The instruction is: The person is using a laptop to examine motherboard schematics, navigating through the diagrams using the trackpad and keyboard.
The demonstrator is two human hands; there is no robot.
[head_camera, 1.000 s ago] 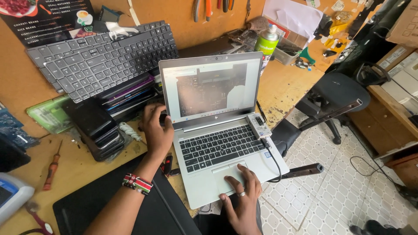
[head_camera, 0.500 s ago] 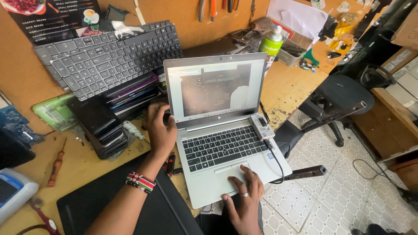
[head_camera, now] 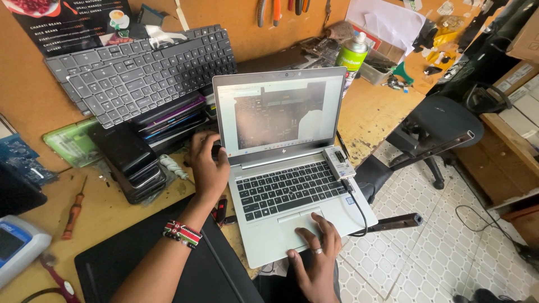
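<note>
A rectangular laptop screen [head_camera: 279, 115], lit pale with a dark picture, is set upright at desk centre. A dark printed poster [head_camera: 67, 22] is pinned upper left; a green-labelled spray can [head_camera: 352, 57] is stood behind the screen.

I see the laptop [head_camera: 286, 174] at the centre of the frame, open on the desk [head_camera: 370, 112]. My left hand [head_camera: 206, 168] lies at its left edge, my right hand [head_camera: 314, 252] on the touchpad at lower centre. A small box [head_camera: 339, 163] sits on the laptop's right side. A loose keyboard [head_camera: 140, 70] leans at upper left, above a stack of phones [head_camera: 132, 157]. A screwdriver [head_camera: 74, 207] lies at far left, a spray can [head_camera: 351, 56] at upper centre, a chair [head_camera: 438, 126] at right.
</note>
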